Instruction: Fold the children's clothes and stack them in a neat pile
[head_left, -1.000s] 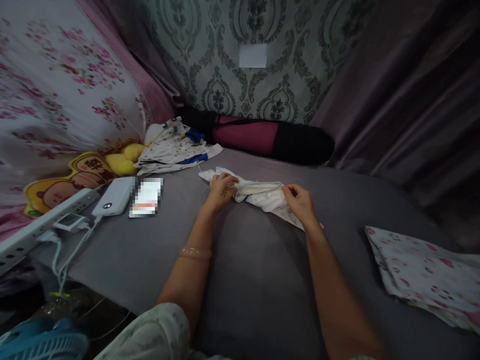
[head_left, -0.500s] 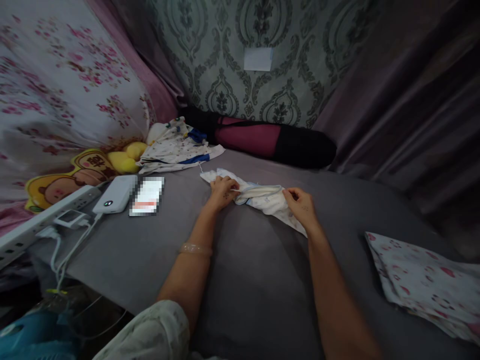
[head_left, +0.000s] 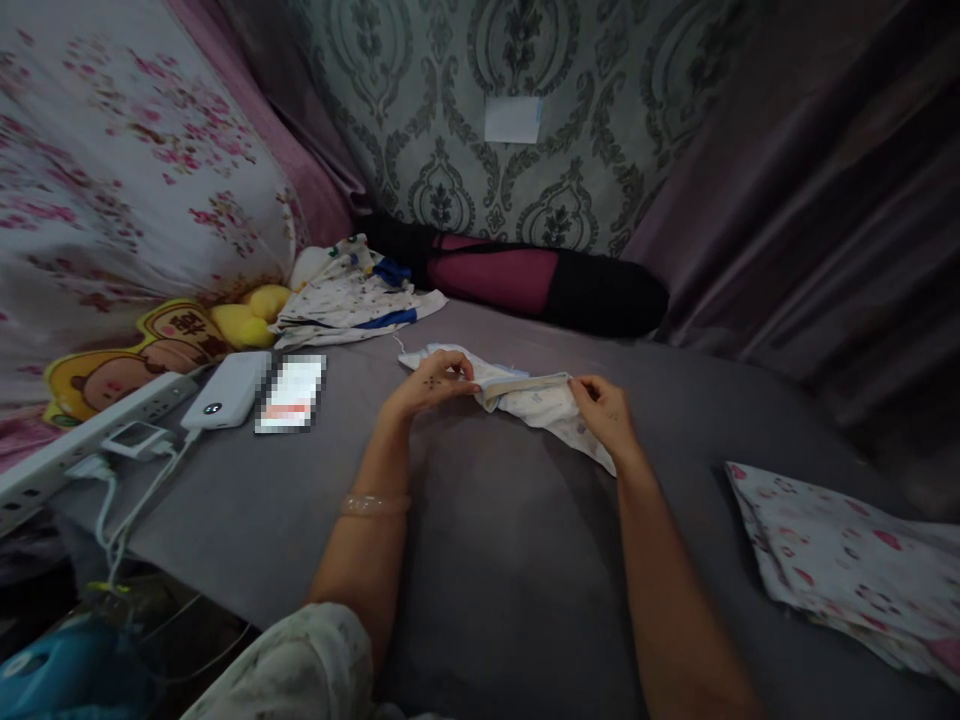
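Observation:
A small white garment (head_left: 547,408) with pale blue trim and a faint print lies across the grey bed sheet, partly lifted between my hands. My left hand (head_left: 436,382) pinches its trimmed edge near the middle, thumb against fingers. At the other end of that edge, my right hand (head_left: 600,408) grips the cloth between thumb and fingertips. The edge runs nearly straight from one hand to the other. Part of the garment lies behind my left hand, with a thin white tie sticking out at its far left corner. Exactly what garment it is, I cannot make out.
A long black and maroon bag (head_left: 495,275) lies along the wall. Printed white clothes (head_left: 337,305) and yellow plush toys (head_left: 255,310) are at the back left. Nearer stand a phone (head_left: 291,393), a power bank (head_left: 227,390) and a power strip (head_left: 97,435). Folded printed cloth (head_left: 840,555) lies right.
My left hand has turned and shifted slightly left, its thumb now stretched along the trimmed edge. The edge between my hands is lifted and straighter. My right hand has hardly moved.

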